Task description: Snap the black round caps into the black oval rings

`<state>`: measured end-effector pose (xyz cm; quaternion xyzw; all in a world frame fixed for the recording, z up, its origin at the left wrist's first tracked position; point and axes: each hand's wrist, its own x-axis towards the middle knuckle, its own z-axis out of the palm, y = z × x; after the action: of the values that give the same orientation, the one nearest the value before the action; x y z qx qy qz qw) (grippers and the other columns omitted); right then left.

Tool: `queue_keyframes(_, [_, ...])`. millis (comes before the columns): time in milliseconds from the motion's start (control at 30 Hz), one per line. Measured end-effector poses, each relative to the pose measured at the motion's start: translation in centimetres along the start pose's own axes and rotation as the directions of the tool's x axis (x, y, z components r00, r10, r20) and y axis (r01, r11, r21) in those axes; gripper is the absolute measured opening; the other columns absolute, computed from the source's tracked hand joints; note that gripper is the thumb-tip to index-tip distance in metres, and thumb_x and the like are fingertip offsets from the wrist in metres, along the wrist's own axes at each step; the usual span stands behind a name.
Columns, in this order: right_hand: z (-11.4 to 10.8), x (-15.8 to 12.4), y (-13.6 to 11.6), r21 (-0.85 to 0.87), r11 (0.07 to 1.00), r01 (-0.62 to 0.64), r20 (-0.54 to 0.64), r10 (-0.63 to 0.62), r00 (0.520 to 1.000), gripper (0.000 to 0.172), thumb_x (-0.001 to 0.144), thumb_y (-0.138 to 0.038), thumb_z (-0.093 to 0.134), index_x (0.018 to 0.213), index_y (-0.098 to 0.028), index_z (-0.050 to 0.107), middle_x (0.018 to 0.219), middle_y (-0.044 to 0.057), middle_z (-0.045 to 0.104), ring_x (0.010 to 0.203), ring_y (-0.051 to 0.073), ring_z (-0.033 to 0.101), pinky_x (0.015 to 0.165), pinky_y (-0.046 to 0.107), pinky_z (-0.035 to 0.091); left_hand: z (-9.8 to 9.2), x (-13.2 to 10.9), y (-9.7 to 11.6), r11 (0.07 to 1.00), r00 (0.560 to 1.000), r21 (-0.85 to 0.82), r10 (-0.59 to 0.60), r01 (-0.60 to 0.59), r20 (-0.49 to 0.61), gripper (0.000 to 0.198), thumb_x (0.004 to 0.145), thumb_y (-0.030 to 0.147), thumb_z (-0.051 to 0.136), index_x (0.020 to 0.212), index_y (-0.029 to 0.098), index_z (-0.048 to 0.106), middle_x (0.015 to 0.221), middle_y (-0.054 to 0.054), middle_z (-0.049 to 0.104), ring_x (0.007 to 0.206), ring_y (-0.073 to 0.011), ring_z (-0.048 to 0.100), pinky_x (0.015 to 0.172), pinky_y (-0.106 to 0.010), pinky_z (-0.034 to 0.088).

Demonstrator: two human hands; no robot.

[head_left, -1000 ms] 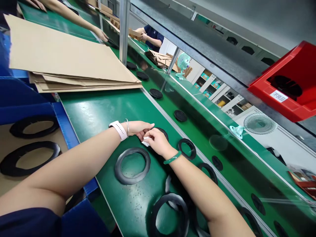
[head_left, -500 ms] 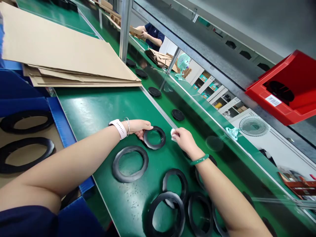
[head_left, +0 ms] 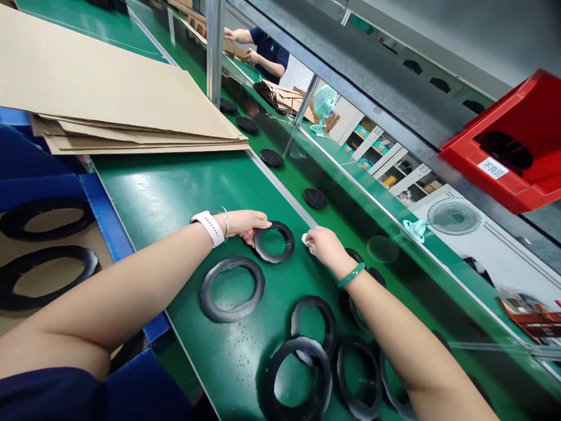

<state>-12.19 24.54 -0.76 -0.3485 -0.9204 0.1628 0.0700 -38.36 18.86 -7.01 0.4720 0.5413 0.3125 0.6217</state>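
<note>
My left hand [head_left: 249, 226] pinches the left edge of a black ring [head_left: 287, 251], thumb on top, over the green work surface [head_left: 175, 199]. To the right of that ring, my right hand [head_left: 323, 245] is closed on a small white wad [head_left: 305, 238], perhaps cloth or tissue; its kind is not clear. The wad and the ring are apart. A larger black ring [head_left: 210, 313] lies flat just below my left hand. Several more rings, one of them a black ring [head_left: 324, 386] overlapping another, lie nearer to me, some partly hidden by my right forearm.
Cardboard sheets [head_left: 131, 88] are stacked at the upper left. A blue box [head_left: 103, 204] at the left holds large black rings. Round black parts [head_left: 315, 198] sit along the green belt beyond a metal rail. A red bin [head_left: 482, 175] hangs at right. A co-worker [head_left: 269, 55] handles cardboard behind.
My right hand, holding the white wad, has barely shifted; my left hand still grips the ring. The view has moved slightly. The co-worker's arms have changed position.
</note>
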Motion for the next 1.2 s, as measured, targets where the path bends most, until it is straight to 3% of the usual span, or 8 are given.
queue_keyframes(133, [2.4,-0.3,-2.7,0.183,0.983,0.000,0.011,-0.002,1.000,0.012,0.089,-0.008,0.069,0.087,-0.019,0.072,0.084,0.000,0.067,0.078,0.017,0.064,0.072,0.024,0.048,0.1,-0.1,0.0,1.000,1.000,0.001,0.002,-0.002,-0.003,0.042,0.079,0.057,0.071,0.080,0.022,0.047,0.053,0.004,0.055,0.041,-0.0140,0.059,0.041,-0.022,0.047])
queue_keyframes(233, [4.6,-0.5,-4.1,0.289,0.957,0.003,0.045,-0.017,0.999,0.015,0.084,-0.006,0.075,0.080,-0.020,0.072,0.082,-0.003,0.068,0.074,0.015,0.065,0.068,0.021,0.048,0.1,-0.2,0.1,1.000,1.000,0.007,-0.003,0.003,-0.004,0.042,0.080,0.056,0.069,0.079,0.023,0.044,0.052,0.004,0.055,0.042,-0.0148,0.060,0.040,-0.022,0.046])
queue_keyframes(500, [2.3,-0.6,1.7,0.315,0.939,-0.139,-0.085,0.174,0.981,0.018,0.082,-0.004,0.069,0.068,-0.016,0.066,0.075,0.002,0.063,0.074,0.019,0.062,0.070,0.027,0.047,0.4,-0.3,0.4,1.000,1.000,0.016,-0.008,0.008,-0.020,0.045,0.077,0.060,0.070,0.080,0.022,0.046,0.051,0.002,0.057,0.042,-0.0151,0.060,0.039,-0.021,0.043])
queue_keyframes(600, [3.0,-1.2,0.3,0.382,0.918,-0.105,-0.055,0.136,0.989,0.011,0.084,-0.009,0.073,0.077,-0.017,0.070,0.080,0.000,0.063,0.074,0.017,0.061,0.069,0.024,0.047,0.5,-0.3,0.6,1.000,1.000,0.013,-0.008,0.009,-0.027,0.047,0.074,0.061,0.073,0.079,0.022,0.046,0.053,0.002,0.059,0.041,-0.0137,0.059,0.040,-0.021,0.045])
queue_keyframes(700, [4.6,-1.4,-1.5,0.447,0.893,-0.060,-0.006,0.070,0.998,0.018,0.074,-0.004,0.083,0.074,-0.018,0.071,0.088,-0.002,0.060,0.070,0.012,0.058,0.068,0.022,0.047,0.5,-0.4,0.7,1.000,0.999,0.019,-0.007,0.008,-0.037,0.049,0.073,0.062,0.072,0.079,0.022,0.045,0.052,0.002,0.058,0.039,-0.0130,0.057,0.039,-0.021,0.044])
queue_keyframes(833, [5.1,0.3,-0.6,0.488,0.870,-0.075,-0.082,0.132,0.988,0.021,0.072,-0.002,0.084,0.071,-0.014,0.067,0.097,0.001,0.053,0.066,0.010,0.054,0.064,0.023,0.046,0.3,-0.4,0.7,0.998,0.999,0.055,-0.010,0.012,-0.050,0.052,0.073,0.066,0.069,0.077,0.022,0.041,0.048,0.002,0.057,0.039,-0.0132,0.056,0.036,-0.019,0.039])
queue_keyframes(967, [4.7,3.7,0.6,0.482,0.875,-0.050,-0.175,0.153,0.973,0.027,0.073,-0.001,0.082,0.064,-0.014,0.061,0.077,-0.003,0.050,0.068,0.013,0.052,0.066,0.024,0.041,0.5,-0.3,0.7,0.994,0.999,0.112,-0.010,0.013,-0.030,0.053,0.072,0.068,0.067,0.079,0.022,0.042,0.048,0.000,0.059,0.042,-0.0157,0.059,0.037,-0.018,0.038])
queue_keyframes(1200, [5.3,6.8,-2.7,0.524,0.846,0.096,-0.224,0.028,0.974,0.021,0.070,-0.003,0.081,0.067,-0.017,0.065,0.076,-0.004,0.058,0.071,0.014,0.054,0.067,0.023,0.039,0.8,-1.1,1.2,0.979,1.000,0.203,0.006,-0.005,-0.006,0.053,0.078,0.070,0.059,0.093,0.020,0.047,0.065,0.000,0.064,0.056,-0.0170,0.068,0.053,-0.025,0.053])
